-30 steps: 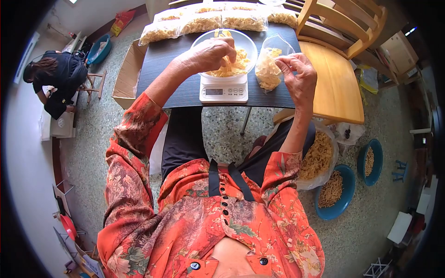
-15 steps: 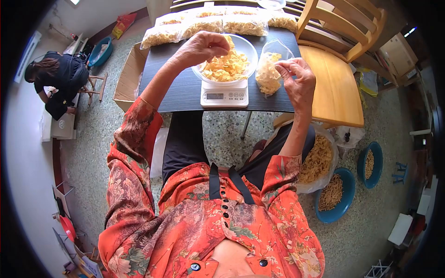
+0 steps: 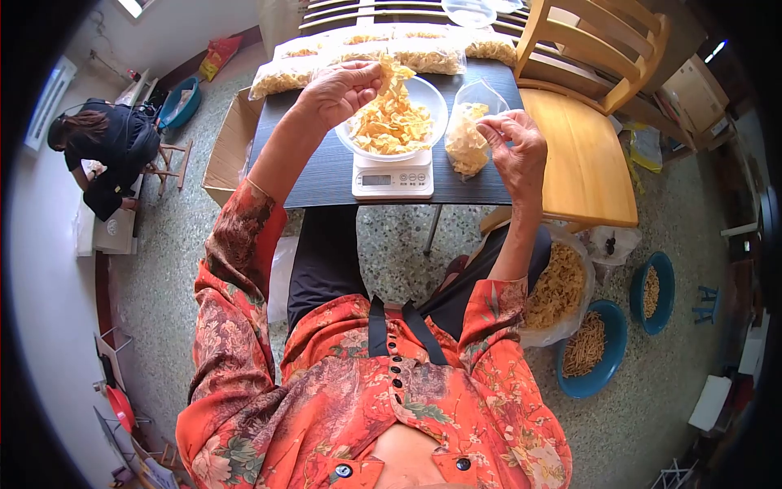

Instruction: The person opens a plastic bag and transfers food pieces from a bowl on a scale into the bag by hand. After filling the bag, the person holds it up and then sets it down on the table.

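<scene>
My left hand (image 3: 340, 91) pinches some pale yellow dried flakes (image 3: 394, 75) above the left rim of a clear bowl (image 3: 440, 104). More yellow flakes (image 3: 393, 124) fill the bowl, which rests on a white digital scale (image 3: 393, 181). To the right, my right hand (image 3: 515, 145) has its fingers closed on the edge of a clear plastic bag (image 3: 467, 145). That bag stands open on the dark table (image 3: 314, 181), partly filled with pale flakes. The scale's digits are too small to read.
Filled clear bags (image 3: 423, 55) lie along the table's back. A wooden chair (image 3: 570, 155) adjoins the right side, a cardboard box (image 3: 228, 155) the left. Flakes (image 3: 558, 285) and blue basins (image 3: 607, 359) are on the floor. Another person (image 3: 106, 143) sits at far left.
My left hand has lifted flakes out of the bowl, up and slightly left. My right hand stays at the bag's edge. The view has shifted slightly.
</scene>
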The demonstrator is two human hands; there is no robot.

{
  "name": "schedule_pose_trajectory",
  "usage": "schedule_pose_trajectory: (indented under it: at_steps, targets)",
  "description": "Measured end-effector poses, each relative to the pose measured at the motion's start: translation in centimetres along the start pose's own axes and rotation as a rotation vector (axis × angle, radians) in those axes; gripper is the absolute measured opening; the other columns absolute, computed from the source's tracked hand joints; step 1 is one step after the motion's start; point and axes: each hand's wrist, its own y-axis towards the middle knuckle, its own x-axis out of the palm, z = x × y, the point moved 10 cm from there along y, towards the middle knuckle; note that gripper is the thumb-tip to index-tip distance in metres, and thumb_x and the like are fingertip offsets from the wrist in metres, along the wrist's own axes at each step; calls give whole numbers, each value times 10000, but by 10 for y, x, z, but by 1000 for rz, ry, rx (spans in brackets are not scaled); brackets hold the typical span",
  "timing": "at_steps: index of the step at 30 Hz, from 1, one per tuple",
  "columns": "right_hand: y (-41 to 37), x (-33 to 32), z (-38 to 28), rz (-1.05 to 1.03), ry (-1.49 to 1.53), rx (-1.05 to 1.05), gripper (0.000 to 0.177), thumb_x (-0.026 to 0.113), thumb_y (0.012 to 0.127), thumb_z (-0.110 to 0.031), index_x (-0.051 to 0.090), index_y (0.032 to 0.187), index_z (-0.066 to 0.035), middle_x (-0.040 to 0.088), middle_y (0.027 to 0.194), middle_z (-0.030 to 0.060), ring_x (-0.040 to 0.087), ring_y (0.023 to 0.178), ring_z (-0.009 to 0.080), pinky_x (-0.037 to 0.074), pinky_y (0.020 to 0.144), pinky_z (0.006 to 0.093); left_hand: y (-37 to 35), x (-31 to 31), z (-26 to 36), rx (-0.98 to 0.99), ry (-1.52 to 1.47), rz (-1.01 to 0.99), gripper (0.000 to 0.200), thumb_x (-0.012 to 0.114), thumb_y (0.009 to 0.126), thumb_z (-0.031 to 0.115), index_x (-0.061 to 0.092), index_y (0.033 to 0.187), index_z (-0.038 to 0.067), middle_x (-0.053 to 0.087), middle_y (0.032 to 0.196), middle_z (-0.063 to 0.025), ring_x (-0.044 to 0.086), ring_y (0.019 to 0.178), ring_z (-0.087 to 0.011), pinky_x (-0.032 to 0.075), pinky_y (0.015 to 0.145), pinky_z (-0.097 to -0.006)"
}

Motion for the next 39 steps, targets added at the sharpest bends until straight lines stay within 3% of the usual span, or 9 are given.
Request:
schedule_pose_trajectory:
  at_steps: [10,13,18,20,22,25,26,33,39]
  targets:
    - [1,1,-8,-10,8,-40,117,789,763,-84,753,869,-48,665,818,98,635,805,257,508,752,357,-3,101,-3,131,112,-168,213,739,888,117,675,1008,-47,706,862,-125,701,759,-169,597,700,-284]
    - [2,1,-10,-6,23,-44,116,786,767,-85,754,872,-48,665,819,99,634,807,259,508,758,359,-4,124,-4,257,553,-191,222,731,904,175,707,1004,-22,716,841,-104,692,720,-125,580,643,-252]
    - [0,-1,-6,5,3,-49,116,788,767,-86,755,873,-48,668,823,102,636,814,262,510,757,363,-14,132,23,474,784,-94,207,728,907,204,733,1020,30,712,819,-50,644,632,-77,515,530,-208]
    - [0,-5,-3,33,-10,-34,116,790,767,-87,755,871,-48,670,825,104,637,816,264,511,757,366,-11,116,32,445,934,-52,187,723,912,207,737,1006,46,717,826,-43,642,663,-64,496,523,-196]
    - [0,-6,0,40,-10,-34,117,793,765,-88,754,867,-47,673,826,103,639,816,262,514,755,365,-19,106,37,480,1007,-67,149,731,901,180,740,974,50,720,828,-35,660,717,-78,530,588,-228]
    - [-1,-7,2,48,-27,-34,119,798,762,-87,754,866,-49,674,828,99,641,815,257,517,749,364,-17,92,17,480,1363,-210,95,734,848,75,730,925,20,724,832,-60,692,791,-153,560,764,-298]
    - [0,-6,1,44,-24,-31,120,800,761,-88,754,866,-51,675,827,97,642,813,254,518,746,361,-22,94,10,495,1493,-274,109,729,822,46,724,927,19,718,861,-80,692,811,-175,556,769,-307]
    - [0,-3,-4,22,-33,-37,122,800,763,-93,753,866,-47,669,810,91,641,800,247,516,738,356,-25,95,-22,569,1538,-318,280,801,775,123,721,1031,45,621,999,-107,637,933,-267,506,806,-368]
    - [0,-1,-2,11,-24,-20,121,797,768,-95,751,864,-40,667,811,90,642,793,245,512,734,356,-20,98,-32,543,1572,-334,230,774,811,171,720,1000,51,611,999,-109,625,970,-281,487,860,-393]
